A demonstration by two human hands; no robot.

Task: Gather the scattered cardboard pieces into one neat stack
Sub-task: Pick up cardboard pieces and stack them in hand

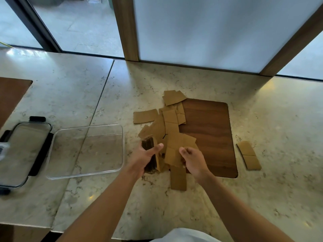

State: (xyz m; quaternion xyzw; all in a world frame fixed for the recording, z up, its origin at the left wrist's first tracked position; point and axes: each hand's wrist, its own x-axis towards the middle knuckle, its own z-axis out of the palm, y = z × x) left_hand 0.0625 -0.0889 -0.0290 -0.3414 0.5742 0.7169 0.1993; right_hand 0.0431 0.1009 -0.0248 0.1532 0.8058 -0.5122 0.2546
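Many cardboard pieces scattered across marble counter and wooden inlay; one stray piece well apart to the right. Partial stack clamped edge-up in left hand, thumb curled across its face. Right hand pinching a loose piece beside the stack. Likely risks: stack fanning or slipping out under a one-handed grip while adding pieces; uneven edges; stray piece overlooked. Clear container and lid to the left.
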